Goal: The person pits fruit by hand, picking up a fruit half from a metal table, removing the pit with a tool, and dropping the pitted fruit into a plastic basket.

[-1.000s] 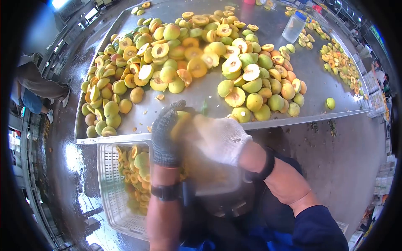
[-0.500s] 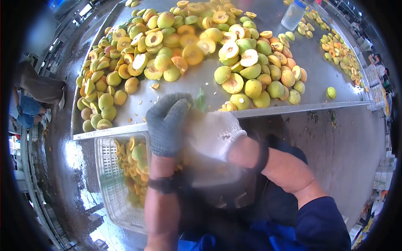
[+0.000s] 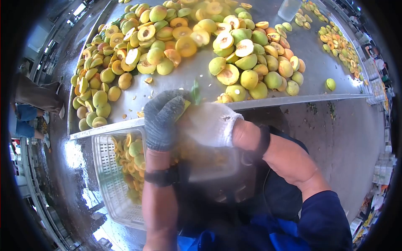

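Note:
My left hand (image 3: 161, 119), in a grey knitted glove, is closed on a yellow-green peach piece (image 3: 184, 109) just over the table's near edge. My right hand (image 3: 209, 124), in a white glove, is pressed up against it from the right. Its curled fingers are blurred by haze, and what they hold cannot be made out. A green leaf (image 3: 195, 92) lies on the metal table just beyond both hands. Beneath them, a white plastic crate (image 3: 111, 180) holds many cut peach pieces (image 3: 133, 161), partly hidden by my left forearm.
A large heap of halved peaches (image 3: 146, 32) covers the table's left and back, with a second pile (image 3: 249, 62) right of centre. A clear container (image 3: 289, 10) and more fruit (image 3: 339, 46) lie farther right. The raised metal edge (image 3: 293, 101) runs across the front. A person's legs (image 3: 29, 119) show at left.
The view has shifted slightly, so the table and fruit sit a little higher and farther left. My hands stay together, and the yellow-green piece in my left hand shows more clearly.

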A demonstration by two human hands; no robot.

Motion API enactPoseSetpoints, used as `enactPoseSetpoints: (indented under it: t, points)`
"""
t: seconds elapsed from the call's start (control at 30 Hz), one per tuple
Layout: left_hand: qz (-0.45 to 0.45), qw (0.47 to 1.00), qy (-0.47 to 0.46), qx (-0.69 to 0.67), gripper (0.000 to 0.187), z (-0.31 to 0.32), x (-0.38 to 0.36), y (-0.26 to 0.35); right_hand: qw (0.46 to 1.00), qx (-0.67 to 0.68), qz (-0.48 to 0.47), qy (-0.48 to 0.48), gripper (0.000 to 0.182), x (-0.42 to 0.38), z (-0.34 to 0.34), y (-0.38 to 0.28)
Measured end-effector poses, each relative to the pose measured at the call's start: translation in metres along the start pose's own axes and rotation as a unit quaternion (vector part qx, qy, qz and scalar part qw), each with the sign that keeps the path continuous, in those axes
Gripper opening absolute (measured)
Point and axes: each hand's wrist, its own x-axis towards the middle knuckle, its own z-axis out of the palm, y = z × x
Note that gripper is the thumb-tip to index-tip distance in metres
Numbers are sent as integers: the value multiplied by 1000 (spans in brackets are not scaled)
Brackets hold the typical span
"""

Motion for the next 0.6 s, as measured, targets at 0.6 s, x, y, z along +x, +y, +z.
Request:
enactPoseSetpoints:
  t: [0.6]
  points:
    - [-4, 982, 31, -189, 43, -3, -4, -10, 988, 43, 83, 119, 22, -14, -5, -19]
